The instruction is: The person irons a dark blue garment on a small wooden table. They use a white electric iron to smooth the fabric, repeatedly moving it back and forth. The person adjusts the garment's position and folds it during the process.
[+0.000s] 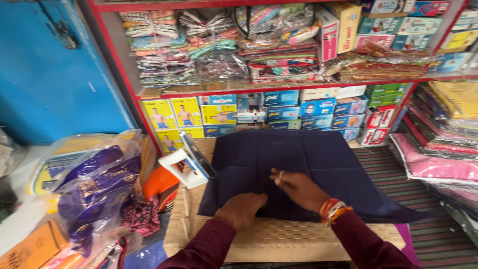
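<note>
Left hand (242, 208): lies knuckles up on the near edge of the dark navy cloth (298, 164), fingers curled under; it presses the fabric, and whether it pinches a fold I cannot tell.
Right hand (298, 188): flat and released on the cloth, fingers stretched toward the left, palm down near the cloth's middle; a ring shows on one finger.
Wrist: orange, red and white threads (333, 210) wrap the right wrist.
Sleeves: both arms wear maroon sleeves (209, 246), which enter from the bottom edge.
Cloth: spread out flat, with crease lines that cross it in a grid; its far edge reaches toward the shelves and its right corner hangs past the pad.
Pad: a beige ribbed pad (279, 241) lies under the cloth and shows bare at the near side.
Iron: a white iron with a grey soleplate (191, 162) stands tilted on its heel just beside the cloth's left edge.
Left side: a clear plastic bag with purple fabric (97, 187) sits well apart from the hands, with an orange bundle (159, 182) between it and the iron.
Behind: a red shelf frame (279, 88) holds yellow and blue boxes (259, 112) below and wrapped folded garments (199, 47) above.
Right side: pink and yellow packed fabrics (438, 164) lie stacked beside a striped mat (403, 184).
Far left: a blue door (50, 74) stands beside the shelves.
</note>
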